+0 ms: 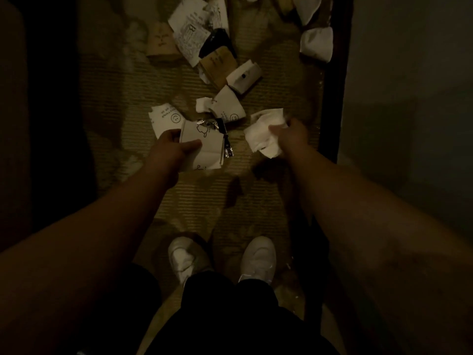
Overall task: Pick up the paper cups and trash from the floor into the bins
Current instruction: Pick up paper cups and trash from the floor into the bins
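My left hand (176,147) grips a flattened white paper cup (204,147) with a black doodle, thumb across its front; silvery crumpled foil sticks out of its top. My right hand (291,134) holds a crumpled white tissue (263,134) just above the floor. Between and beyond the hands lie more crushed cups: one with a smiley (166,119), another smiley cup (227,108), a white cup with a black dot (243,75), a brown cup (217,65) and a tan cup (161,42). No bin is in view.
Printed paper sheets (192,24) and white crumpled pieces (317,43) lie farther up the woven mat (204,196). A dark wooden edge (335,98) borders the mat on the right. My white shoes (258,257) stand at the bottom. The room is dim.
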